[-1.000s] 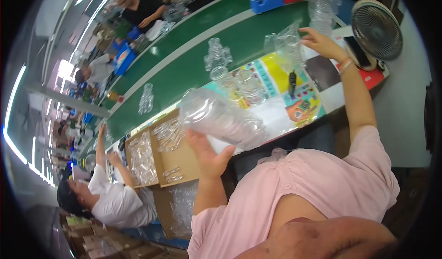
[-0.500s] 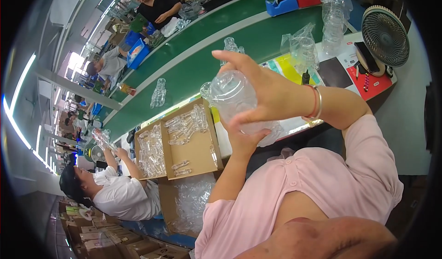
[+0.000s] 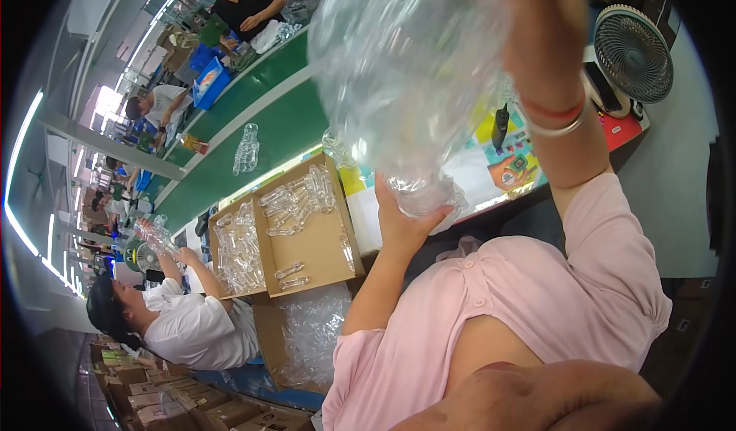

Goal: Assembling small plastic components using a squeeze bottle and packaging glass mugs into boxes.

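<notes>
Pale pink short-sleeved top (image 3: pixel 529 301) with a small matching button near the chest, loose sleeves ending at the upper arms, bare forearms below, thin red cord (image 3: pixel 553 112) and a silver bangle (image 3: pixel 563 129) side by side around the right wrist

A long green belt (image 3: pixel 261 124) runs across the room. A clear plastic piece (image 3: pixel 247 149) lies on it. Just below the belt sits an open brown box (image 3: pixel 326 239) with clear plastic pieces inside. A round fan (image 3: pixel 633 54) stands well to the right of the belt. Near its far end is a blue bin (image 3: pixel 208 83).
</notes>
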Tool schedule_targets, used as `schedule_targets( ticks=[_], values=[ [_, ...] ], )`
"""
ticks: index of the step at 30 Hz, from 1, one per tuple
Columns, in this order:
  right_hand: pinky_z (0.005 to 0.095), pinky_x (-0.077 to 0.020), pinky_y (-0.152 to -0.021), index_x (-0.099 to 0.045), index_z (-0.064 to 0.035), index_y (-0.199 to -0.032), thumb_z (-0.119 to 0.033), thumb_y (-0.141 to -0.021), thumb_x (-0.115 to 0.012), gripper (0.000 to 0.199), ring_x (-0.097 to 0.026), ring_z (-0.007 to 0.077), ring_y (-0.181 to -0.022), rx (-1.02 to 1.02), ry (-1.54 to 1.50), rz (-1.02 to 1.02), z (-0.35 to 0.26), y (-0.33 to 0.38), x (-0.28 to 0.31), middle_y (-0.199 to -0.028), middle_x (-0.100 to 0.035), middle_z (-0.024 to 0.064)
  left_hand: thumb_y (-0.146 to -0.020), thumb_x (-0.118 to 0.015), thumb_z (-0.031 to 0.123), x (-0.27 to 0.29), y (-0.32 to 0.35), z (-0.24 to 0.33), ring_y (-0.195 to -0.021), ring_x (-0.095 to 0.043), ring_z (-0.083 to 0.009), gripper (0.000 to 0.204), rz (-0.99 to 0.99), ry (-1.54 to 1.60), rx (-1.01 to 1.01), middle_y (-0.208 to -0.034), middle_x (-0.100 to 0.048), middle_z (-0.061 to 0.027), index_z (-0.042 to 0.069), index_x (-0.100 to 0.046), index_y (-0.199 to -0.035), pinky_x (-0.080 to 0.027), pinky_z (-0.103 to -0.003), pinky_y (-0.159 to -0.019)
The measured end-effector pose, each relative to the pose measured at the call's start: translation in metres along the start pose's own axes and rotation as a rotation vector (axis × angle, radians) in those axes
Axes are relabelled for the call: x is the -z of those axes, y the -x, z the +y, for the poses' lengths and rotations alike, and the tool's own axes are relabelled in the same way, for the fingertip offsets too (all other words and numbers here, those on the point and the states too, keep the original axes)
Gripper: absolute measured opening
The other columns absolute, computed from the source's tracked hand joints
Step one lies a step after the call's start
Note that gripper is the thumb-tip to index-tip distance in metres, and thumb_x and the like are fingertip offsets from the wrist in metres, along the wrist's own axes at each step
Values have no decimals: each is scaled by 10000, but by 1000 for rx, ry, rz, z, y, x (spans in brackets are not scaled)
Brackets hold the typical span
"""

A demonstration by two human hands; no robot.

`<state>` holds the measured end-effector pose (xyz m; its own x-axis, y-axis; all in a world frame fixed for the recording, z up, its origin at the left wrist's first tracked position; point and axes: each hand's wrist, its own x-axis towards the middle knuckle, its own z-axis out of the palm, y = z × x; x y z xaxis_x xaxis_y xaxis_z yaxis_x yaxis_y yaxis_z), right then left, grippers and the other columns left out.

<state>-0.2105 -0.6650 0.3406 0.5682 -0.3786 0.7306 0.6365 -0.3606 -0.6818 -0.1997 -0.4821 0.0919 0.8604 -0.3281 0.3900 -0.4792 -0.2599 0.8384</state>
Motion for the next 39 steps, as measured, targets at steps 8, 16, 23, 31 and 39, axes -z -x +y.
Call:
schedule_targets(
  ticks=[8,16,23,31,39],
  values=[
    [308,-472,-820,-493,-1,-1158,-255,-901,-505,361,-561,179,-947,351,-32,-66,91,36,35,-1104,-559,99,-505,-860,231,14,1,6,-1077,-511,-305,1013,-78,-60,101,-1177,-488,-187,-10,-279,-1299,-420,-360,-901],
    [370,-387,-908,-528,-32,-1087,-219,-780,-648,379,-514,269,-1046,234,134,-461,175,130,34,-1135,-521,156,-530,-851,235,16,7,-8,-974,-552,-297,755,29,-98,46,-1073,-544,-162,-11,-468,-1133,-445,-362,-828],
    [373,-364,-927,-606,-62,-984,-115,-803,-558,195,-497,275,-1069,28,73,-530,207,169,30,-1131,-543,137,-532,-858,255,19,1,-19,-998,-540,-321,879,147,-89,97,-1096,-523,-201,-47,-358,-1188,-435,-381,-849],
    [391,-325,-995,-619,-23,-979,-157,-919,-448,225,-525,243,-1070,15,51,-507,193,136,27,-1114,-587,109,-503,-873,275,19,7,-29,-1118,-447,-310,1025,141,-43,154,-1213,-406,-245,-99,-264,-1238,-359,-379,-948],
    [376,-369,-944,-556,21,-1034,-173,-944,-400,264,-570,201,-942,20,-472,-163,170,96,34,-1087,-581,166,-574,-810,435,23,7,-16,-1230,-304,-304,1161,258,213,-34,-1326,-278,-234,-31,-100,-1366,-242,-398,-1029]
  ],
)
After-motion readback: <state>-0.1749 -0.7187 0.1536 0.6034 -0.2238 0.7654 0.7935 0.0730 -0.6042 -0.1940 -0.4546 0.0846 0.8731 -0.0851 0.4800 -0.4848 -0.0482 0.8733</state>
